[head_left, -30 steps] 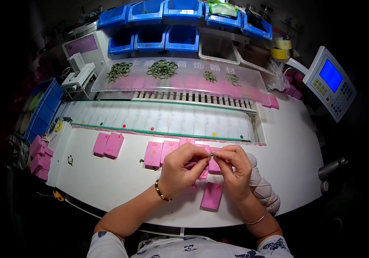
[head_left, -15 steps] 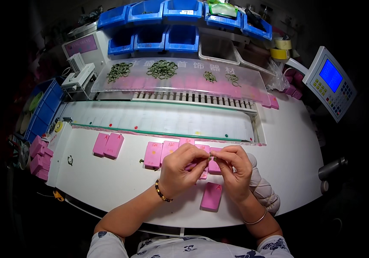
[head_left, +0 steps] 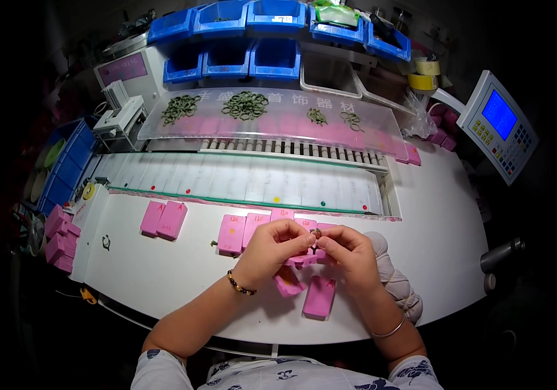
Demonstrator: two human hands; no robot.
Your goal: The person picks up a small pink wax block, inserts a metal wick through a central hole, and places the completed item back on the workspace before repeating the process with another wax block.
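Note:
Near the table's front middle my hands meet, fingertips pinched together. Between the fingers of my left hand [head_left: 272,252] and my right hand [head_left: 351,255] is a small olive-green ring-like piece [head_left: 317,233]; its full shape is partly hidden. Both hands are closed on it. Just under the fingers shows a pink block [head_left: 301,260], and I cannot tell whether a hand also touches it. Below my left hand a tilted pink block with a yellow mark [head_left: 288,281] is partly covered. A flat pink block [head_left: 319,296] with a red mark lies close to my right wrist.
More pink blocks [head_left: 232,234] stand in a row behind my hands, and a pair [head_left: 172,220] lies left. Green rings [head_left: 245,105] sit in heaps on a clear cover beyond the conveyor [head_left: 239,182]. A grey cushion [head_left: 392,276] is beside my right forearm; a control panel [head_left: 501,123] stands right.
The small piece has come into clearer view between my fingertips. A tilted pink block now shows below my left hand. Coloured dots along the conveyor have shifted left.

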